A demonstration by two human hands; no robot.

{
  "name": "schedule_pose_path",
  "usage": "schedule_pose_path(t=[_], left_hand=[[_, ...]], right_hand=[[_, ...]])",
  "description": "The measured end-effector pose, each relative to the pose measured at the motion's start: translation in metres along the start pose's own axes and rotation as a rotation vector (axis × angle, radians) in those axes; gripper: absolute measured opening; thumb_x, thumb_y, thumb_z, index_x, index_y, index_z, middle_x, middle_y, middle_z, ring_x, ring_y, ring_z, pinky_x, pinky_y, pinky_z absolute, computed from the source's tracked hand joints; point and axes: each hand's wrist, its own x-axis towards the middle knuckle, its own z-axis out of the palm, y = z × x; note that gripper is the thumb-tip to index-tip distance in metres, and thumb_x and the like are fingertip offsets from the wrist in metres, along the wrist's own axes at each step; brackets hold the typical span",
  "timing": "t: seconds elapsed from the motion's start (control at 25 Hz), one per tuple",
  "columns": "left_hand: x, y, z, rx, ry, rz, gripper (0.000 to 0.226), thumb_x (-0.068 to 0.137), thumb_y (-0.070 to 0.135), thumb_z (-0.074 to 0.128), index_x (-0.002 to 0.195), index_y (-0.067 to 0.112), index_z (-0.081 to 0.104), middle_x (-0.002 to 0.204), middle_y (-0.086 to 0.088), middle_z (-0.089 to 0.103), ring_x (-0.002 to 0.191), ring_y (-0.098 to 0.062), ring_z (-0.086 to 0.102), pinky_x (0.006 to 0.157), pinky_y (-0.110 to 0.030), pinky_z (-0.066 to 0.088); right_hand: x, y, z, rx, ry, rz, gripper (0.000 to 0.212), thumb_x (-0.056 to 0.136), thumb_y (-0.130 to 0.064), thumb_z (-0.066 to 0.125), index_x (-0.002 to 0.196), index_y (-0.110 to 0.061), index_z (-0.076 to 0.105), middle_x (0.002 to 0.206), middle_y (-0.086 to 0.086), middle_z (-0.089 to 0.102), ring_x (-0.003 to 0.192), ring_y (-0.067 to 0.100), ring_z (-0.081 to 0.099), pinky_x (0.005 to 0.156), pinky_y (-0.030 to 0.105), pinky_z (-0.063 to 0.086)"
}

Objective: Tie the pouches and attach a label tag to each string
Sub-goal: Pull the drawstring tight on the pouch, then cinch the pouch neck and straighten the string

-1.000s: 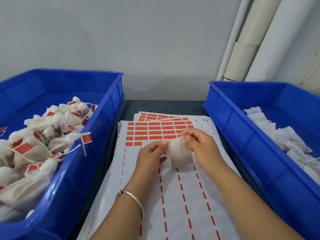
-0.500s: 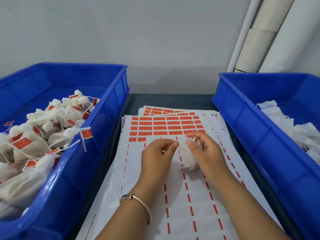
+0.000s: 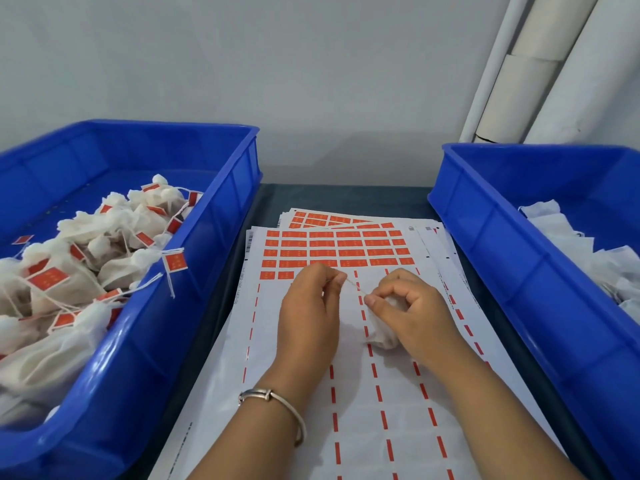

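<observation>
A small white pouch (image 3: 382, 336) lies under my right hand (image 3: 407, 311), which grips it and pinches its string at the mouth. A thin pale string (image 3: 356, 286) runs taut from there up and left to my left hand (image 3: 313, 306), whose thumb and forefinger pinch its other end. Both hands hover over a white label sheet (image 3: 349, 407) with rows of orange labels (image 3: 334, 249) at its far end. Most of the pouch is hidden by my right palm.
A blue bin (image 3: 166, 327) on the left holds several tied pouches with orange tags (image 3: 175, 262). Another blue bin (image 3: 519, 278) on the right holds loose white pouches (image 3: 588, 251). More label sheets lie stacked beneath. White pipes (image 3: 533, 71) stand at the back right.
My hands have drawn apart and the string is now stretched between them. The pouch has sunk lower under my right hand. The view has shifted slightly.
</observation>
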Motion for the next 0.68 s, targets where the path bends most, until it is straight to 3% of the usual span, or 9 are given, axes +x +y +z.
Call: schedule_pose_path(t=[0.12, 0.28, 0.48, 0.68], left_hand=[[0.005, 0.001, -0.004, -0.013, 0.074, -0.054, 0.018, 0.090, 0.038, 0.049, 0.072, 0.039, 0.045, 0.074, 0.024, 0.051, 0.085, 0.019, 0.046, 0.052, -0.005, 0.037], [0.007, 0.000, -0.007, -0.062, 0.125, -0.130, 0.018, 0.090, 0.034, 0.051, 0.072, 0.033, 0.048, 0.074, 0.023, 0.053, 0.080, 0.017, 0.049, 0.050, -0.004, 0.035], [0.005, 0.000, -0.006, -0.164, 0.122, -0.220, 0.016, 0.091, 0.032, 0.052, 0.075, 0.031, 0.052, 0.075, 0.021, 0.055, 0.077, 0.025, 0.046, 0.054, 0.007, 0.032], [0.006, -0.001, -0.007, -0.172, 0.181, -0.258, 0.018, 0.092, 0.033, 0.051, 0.074, 0.032, 0.052, 0.073, 0.019, 0.056, 0.075, 0.022, 0.048, 0.050, 0.004, 0.035]], right_hand=[[-0.001, 0.000, -0.003, 0.039, -0.022, -0.016, 0.016, 0.086, -0.028, 0.067, 0.072, -0.032, 0.058, 0.087, -0.023, 0.058, 0.088, -0.001, 0.057, 0.066, 0.003, 0.042], [0.000, -0.002, -0.003, 0.066, -0.078, -0.028, 0.011, 0.087, -0.028, 0.064, 0.076, -0.031, 0.061, 0.089, -0.021, 0.060, 0.088, 0.003, 0.059, 0.073, 0.009, 0.044], [-0.004, -0.004, 0.004, 0.074, -0.188, 0.042, 0.013, 0.090, -0.031, 0.057, 0.077, -0.031, 0.060, 0.075, -0.023, 0.061, 0.080, 0.002, 0.059, 0.058, 0.004, 0.041], [-0.006, -0.003, 0.007, -0.095, -0.254, 0.055, 0.021, 0.081, -0.033, 0.071, 0.081, -0.037, 0.051, 0.085, -0.025, 0.052, 0.080, 0.005, 0.056, 0.059, 0.005, 0.038]])
